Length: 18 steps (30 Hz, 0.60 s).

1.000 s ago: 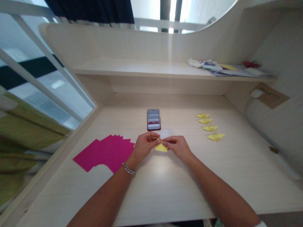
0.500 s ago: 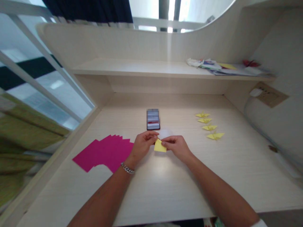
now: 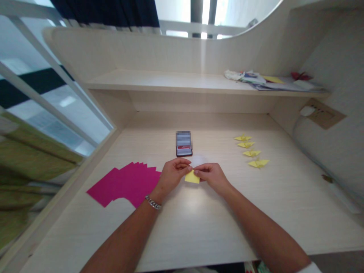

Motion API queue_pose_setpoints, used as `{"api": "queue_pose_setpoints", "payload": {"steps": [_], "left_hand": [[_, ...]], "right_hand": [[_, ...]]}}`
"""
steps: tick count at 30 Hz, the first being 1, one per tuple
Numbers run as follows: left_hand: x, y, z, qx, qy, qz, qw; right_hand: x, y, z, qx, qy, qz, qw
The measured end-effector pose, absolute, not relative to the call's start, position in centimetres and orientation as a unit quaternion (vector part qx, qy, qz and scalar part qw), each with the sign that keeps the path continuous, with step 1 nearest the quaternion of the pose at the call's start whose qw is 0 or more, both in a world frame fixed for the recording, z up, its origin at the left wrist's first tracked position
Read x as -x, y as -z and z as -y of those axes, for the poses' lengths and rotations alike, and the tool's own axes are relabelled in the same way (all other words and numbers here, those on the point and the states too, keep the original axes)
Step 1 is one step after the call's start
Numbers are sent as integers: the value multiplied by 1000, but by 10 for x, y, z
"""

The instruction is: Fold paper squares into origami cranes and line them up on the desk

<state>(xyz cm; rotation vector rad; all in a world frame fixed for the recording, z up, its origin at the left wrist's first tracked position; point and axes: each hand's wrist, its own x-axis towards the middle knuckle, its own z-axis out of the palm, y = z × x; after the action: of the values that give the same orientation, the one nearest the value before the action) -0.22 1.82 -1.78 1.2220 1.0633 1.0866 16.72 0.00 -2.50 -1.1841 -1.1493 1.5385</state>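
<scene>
A small folded piece of yellow paper (image 3: pixel 192 177) is held above the desk, just in front of the phone (image 3: pixel 184 144). My left hand (image 3: pixel 174 172) pinches its upper left edge between thumb and fingers. On the other side, my right hand (image 3: pixel 212 175) grips the upper right edge the same way, its thumb near the left one. The fingers hide the top of the paper. Magenta paper sheets (image 3: pixel 125 184) lie fanned out at the left, partly behind my left hand. Several yellow paper cranes (image 3: pixel 251 153) stand in a column to the right.
A shelf (image 3: pixel 176 81) runs along the back of the desk, with papers and a plastic bag (image 3: pixel 234 75) at its right end. On the right wall, a white plug (image 3: pixel 307 110) sits in a socket, its cable trailing down. Metal bars (image 3: pixel 42 99) border the left side.
The fingertips have shifted slightly at the top edge of the yellow paper, and less of its upper part shows. Both hands stay in nearly the same place.
</scene>
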Motion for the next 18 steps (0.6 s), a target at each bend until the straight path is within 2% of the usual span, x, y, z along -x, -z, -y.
{"api": "queue_pose_setpoints", "payload": {"steps": [18], "left_hand": [[3,15,-18,-523,-439,-468,562]], "right_hand": [[-164,27,1,455,-667,388,445]]}}
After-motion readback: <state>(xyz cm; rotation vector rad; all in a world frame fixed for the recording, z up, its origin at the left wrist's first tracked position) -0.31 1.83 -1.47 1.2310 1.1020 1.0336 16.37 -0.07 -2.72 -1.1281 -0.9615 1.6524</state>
